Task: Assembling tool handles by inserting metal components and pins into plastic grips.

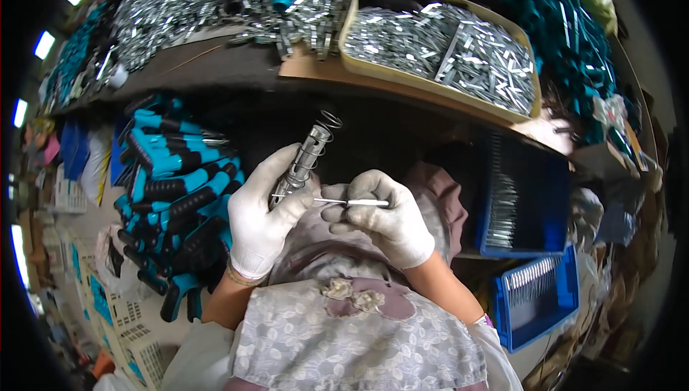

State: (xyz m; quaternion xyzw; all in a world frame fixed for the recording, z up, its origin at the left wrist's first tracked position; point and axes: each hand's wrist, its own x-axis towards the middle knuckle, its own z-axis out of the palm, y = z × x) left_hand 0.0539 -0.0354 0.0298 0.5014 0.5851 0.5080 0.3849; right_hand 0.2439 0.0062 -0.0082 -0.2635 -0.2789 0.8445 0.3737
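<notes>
In a white glove, my left hand (260, 211) is closed around a slotted metal tube (307, 155), which tilts up and away to the right. A loose coil spring (330, 119) wraps the tube and sticks out past its far end. My right hand (393, 222), gloved too, pinches a thin metal rod (366, 203) between thumb and fingers. The rod lies almost level, and its left tip reaches the tube's near end by my left thumb. Whether the tip sits inside the tube, I cannot tell.
Black-and-turquoise handled tools (179, 175) are heaped at left. Across the bench ahead lie small metal parts (172, 7) and a cream tray (535, 78) full of metal pieces. Blue bins (535, 330) with rows of metal parts stand at right. A patterned apron (344, 348) covers my lap.
</notes>
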